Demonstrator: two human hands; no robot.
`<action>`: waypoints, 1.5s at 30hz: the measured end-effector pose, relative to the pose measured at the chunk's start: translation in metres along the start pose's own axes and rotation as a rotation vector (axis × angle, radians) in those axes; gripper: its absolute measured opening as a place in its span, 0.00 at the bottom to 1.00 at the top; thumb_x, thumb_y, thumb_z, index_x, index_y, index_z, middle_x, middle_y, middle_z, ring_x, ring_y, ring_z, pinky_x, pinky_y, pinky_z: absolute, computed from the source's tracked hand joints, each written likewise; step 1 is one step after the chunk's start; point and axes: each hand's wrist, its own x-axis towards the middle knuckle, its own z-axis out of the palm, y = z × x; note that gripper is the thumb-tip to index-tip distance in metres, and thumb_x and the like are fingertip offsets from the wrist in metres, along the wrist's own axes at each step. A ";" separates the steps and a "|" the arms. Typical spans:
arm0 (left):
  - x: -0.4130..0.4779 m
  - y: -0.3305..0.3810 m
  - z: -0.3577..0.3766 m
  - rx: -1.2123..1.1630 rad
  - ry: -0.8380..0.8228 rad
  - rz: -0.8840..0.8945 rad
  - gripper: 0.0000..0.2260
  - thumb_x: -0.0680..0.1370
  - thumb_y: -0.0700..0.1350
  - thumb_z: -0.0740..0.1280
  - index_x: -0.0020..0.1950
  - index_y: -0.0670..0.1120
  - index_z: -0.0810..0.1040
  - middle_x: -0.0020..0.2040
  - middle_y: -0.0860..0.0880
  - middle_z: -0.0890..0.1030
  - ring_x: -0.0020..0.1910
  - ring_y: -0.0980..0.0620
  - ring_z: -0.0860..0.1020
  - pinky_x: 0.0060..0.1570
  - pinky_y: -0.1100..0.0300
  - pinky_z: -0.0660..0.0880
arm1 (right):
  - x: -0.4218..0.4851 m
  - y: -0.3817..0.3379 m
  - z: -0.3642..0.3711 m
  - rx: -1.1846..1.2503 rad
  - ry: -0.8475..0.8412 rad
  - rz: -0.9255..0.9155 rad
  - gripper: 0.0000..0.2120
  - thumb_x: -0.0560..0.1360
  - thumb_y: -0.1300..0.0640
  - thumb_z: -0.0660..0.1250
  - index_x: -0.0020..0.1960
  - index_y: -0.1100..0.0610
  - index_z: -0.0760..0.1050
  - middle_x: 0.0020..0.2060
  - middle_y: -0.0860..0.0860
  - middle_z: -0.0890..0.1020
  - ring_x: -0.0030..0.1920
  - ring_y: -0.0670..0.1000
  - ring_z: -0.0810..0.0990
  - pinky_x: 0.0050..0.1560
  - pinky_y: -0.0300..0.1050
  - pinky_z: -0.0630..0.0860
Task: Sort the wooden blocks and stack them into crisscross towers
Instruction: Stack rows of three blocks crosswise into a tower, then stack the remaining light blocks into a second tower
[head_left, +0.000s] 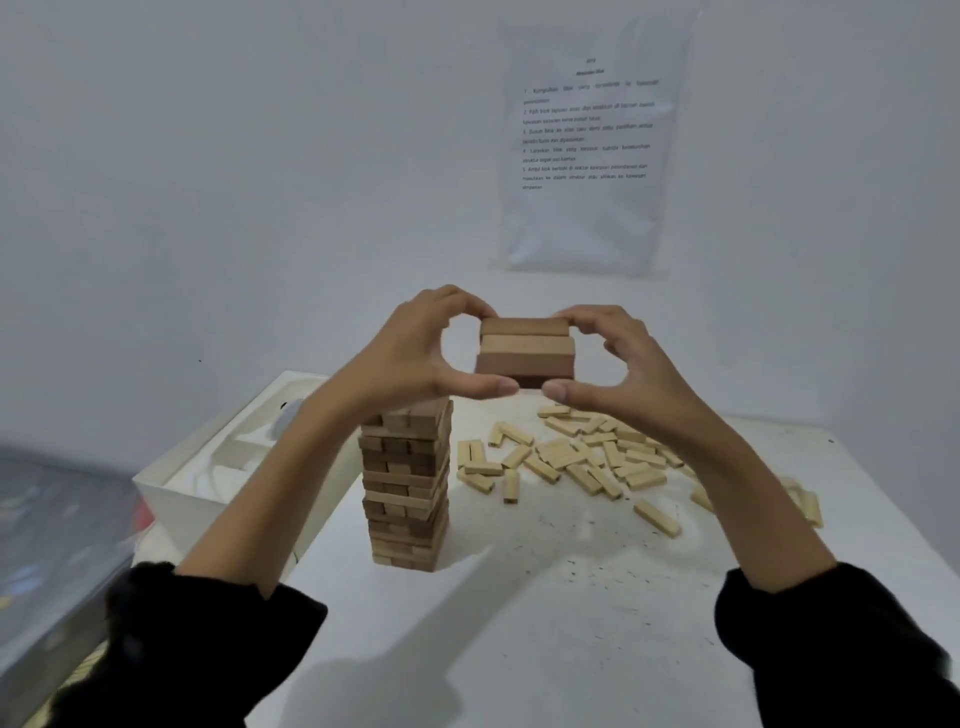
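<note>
Left hand (410, 358) and right hand (613, 364) together pinch three brown blocks (524, 353) side by side, thumbs beneath, fingers curled over, above the crisscross tower (406, 483) on the white table (519, 623).

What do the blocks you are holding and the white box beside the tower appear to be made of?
The held blocks look like bare matte wood, tan to brown, no gloss. The white box is probably cardboard or foam: thin matte walls, though blur leaves it open.

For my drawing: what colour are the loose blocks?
The loose blocks are pale yellow; head view.
</note>
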 end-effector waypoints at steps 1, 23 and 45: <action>-0.002 -0.006 -0.008 -0.020 0.005 -0.017 0.33 0.59 0.67 0.69 0.58 0.52 0.75 0.57 0.55 0.76 0.59 0.57 0.73 0.60 0.61 0.70 | 0.005 -0.005 0.008 0.023 -0.002 0.007 0.32 0.59 0.37 0.71 0.61 0.41 0.67 0.61 0.40 0.69 0.64 0.41 0.65 0.56 0.27 0.59; -0.034 -0.104 -0.029 -0.104 -0.144 -0.171 0.31 0.58 0.65 0.71 0.57 0.53 0.76 0.56 0.59 0.77 0.60 0.61 0.72 0.64 0.58 0.69 | 0.027 -0.008 0.103 0.125 -0.102 0.184 0.25 0.68 0.48 0.74 0.61 0.45 0.68 0.57 0.42 0.68 0.63 0.45 0.65 0.56 0.38 0.63; -0.020 -0.024 -0.029 0.107 0.239 0.214 0.17 0.73 0.58 0.65 0.59 0.54 0.75 0.56 0.59 0.74 0.58 0.60 0.71 0.56 0.71 0.66 | 0.013 -0.004 0.058 0.161 0.112 0.074 0.27 0.66 0.37 0.66 0.64 0.39 0.67 0.61 0.43 0.71 0.64 0.44 0.67 0.60 0.40 0.64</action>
